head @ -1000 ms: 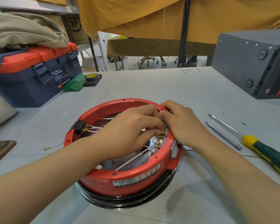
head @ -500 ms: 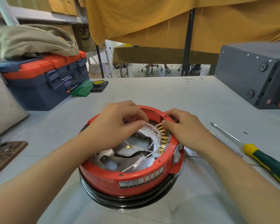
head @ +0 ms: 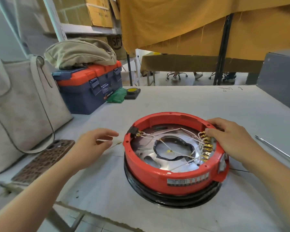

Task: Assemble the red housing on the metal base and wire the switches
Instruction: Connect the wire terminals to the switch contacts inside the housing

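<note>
Red housing [head: 174,178] sits on its metal base [head: 167,158] mid-bench [head: 191,104]; right hand [head: 231,141] presses the rim beside the brass terminals [head: 206,146], risking bending them, while the left hand [head: 90,144], fingers loosely spread and empty, could miss the loose wire [head: 115,145] outside.

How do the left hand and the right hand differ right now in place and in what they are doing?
The left hand is outside the red housing, above the table, fingers loosely spread, holding nothing. The right hand rests on the housing's right rim, fingertips at the row of brass terminals. Shared: both are bare and palm-down.
</note>
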The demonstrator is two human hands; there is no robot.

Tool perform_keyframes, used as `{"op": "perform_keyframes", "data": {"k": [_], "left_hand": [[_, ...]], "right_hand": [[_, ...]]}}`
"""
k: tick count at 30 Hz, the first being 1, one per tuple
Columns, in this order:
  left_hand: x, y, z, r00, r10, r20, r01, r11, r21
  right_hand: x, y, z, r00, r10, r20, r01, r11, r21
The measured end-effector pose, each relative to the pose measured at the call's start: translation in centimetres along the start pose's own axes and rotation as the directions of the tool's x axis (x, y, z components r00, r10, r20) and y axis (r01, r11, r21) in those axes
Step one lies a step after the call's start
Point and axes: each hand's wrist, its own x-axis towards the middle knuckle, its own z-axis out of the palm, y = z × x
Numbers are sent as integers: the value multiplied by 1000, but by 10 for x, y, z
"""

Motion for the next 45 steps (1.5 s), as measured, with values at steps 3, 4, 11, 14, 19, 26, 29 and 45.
{"op": "perform_keyframes", "data": {"k": [3, 4, 11, 14, 19, 26, 29, 45], "left_hand": [[0, -14, -1, 997, -52, 55, 42, 986, 164], [1, -17, 0, 997, -51, 59, 37, 977, 211], [11, -17, 19, 991, 76, 111, -115, 906, 407], [13, -17, 24, 991, 122, 53, -132, 866, 483], [15, -15, 28, 988, 156, -1, -137, 869, 475], [20, -10, 36, 987, 156, 27, -138, 766, 627], [23, -11, 37, 992, 129, 18, -113, 788, 605], [13, 74, -5, 991, 81, 104, -19, 870, -492]], "right_hand": [[0, 1, 0, 1000, 20, -12, -20, 1000, 3], [0, 1, 0, 1000, 24, -14, -24, 1000, 4], [0, 1, 0, 999, 42, -12, -42, 999, 0], [1, 1, 0, 999, 42, -14, -42, 999, 5], [0, 1, 2, 999, 42, -18, -42, 999, 6], [0, 0, 2, 999, 34, -34, -34, 999, -8], [0, 0, 1, 999, 35, -19, -35, 999, -6], [-2, -1, -11, 998, 15, 57, 1, 962, -274]]}}
